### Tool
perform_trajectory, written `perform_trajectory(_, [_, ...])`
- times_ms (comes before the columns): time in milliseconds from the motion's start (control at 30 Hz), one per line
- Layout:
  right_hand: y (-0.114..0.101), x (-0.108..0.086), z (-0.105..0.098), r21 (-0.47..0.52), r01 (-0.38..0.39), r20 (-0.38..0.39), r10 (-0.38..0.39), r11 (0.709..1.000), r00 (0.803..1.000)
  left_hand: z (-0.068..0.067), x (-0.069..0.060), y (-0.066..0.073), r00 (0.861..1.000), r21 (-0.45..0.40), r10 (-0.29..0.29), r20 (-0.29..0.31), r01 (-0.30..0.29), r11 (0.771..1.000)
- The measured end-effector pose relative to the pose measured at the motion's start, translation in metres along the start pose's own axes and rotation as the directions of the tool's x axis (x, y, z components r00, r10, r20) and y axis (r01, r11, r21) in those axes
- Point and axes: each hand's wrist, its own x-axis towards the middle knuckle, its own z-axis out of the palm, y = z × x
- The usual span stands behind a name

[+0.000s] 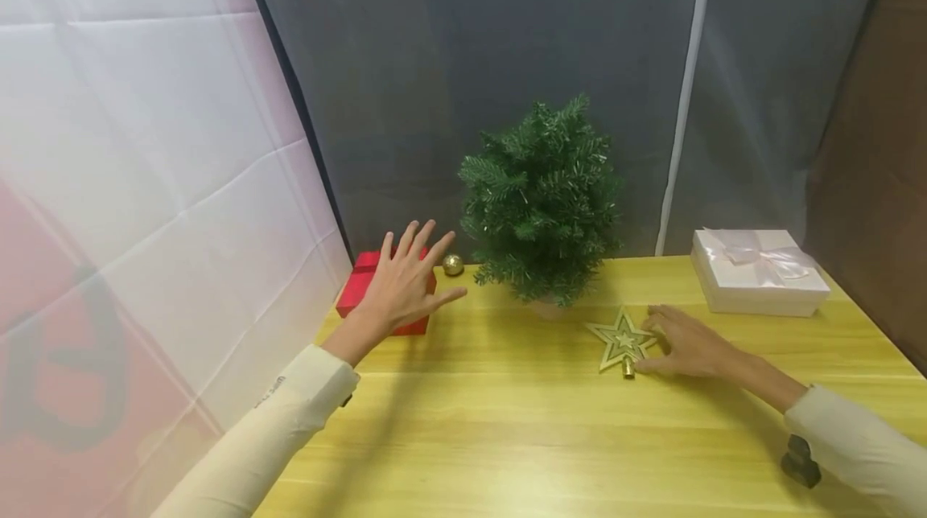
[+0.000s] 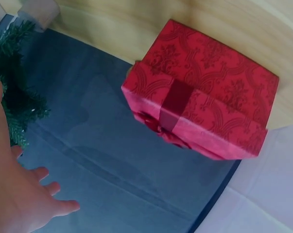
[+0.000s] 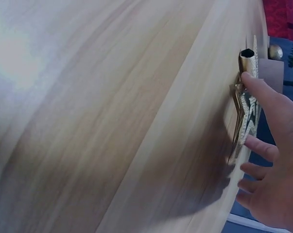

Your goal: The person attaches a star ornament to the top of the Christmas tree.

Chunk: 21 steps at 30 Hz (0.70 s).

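Gold star (image 1: 624,339) points away lengthwise, socket (image 1: 628,370) nearest.

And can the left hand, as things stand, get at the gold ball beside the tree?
Probably yes: the left hand is spread and holds nothing, and in the head view nothing blocks its way to the gold ball.

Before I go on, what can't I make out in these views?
Head: the red box's middle, behind the left hand.
Head: the pot's top, behind the tree's branches.
Left wrist: much of the tree, cut off by the left edge.
Right wrist: the star's face, turned nearly edge-on.
Head: the sleeve's lettering, too small.
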Motion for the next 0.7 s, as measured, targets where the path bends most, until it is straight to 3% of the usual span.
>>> perform_trajectory(267, [0.003, 0.0, -0.003, 0.178, -0.081, -0.033, 0.088, 0.981, 0.996, -0.014, 0.006, -0.005, 0.999, -0.005, -0.014, -0.037, 0.014, 1.0])
perform_trajectory(367, [0.002, -0.001, -0.005, 0.29, -0.114, -0.024, 0.126, 0.95, 0.992, -0.019, 0.007, -0.007, 0.999, -0.017, -0.022, -0.044, 0.022, 1.0])
perform_trajectory(500, [0.001, -0.003, -0.011, 0.445, -0.152, -0.006, 0.173, 0.882, 0.985, -0.026, 0.01, -0.011, 0.997, -0.036, -0.026, -0.071, 0.024, 0.999])
perform_trajectory(700, [0.005, -0.003, -0.017, 0.479, -0.218, -0.027, 0.263, 0.85, 0.964, -0.038, 0.017, -0.015, 0.993, -0.048, -0.02, -0.112, 0.015, 0.999])
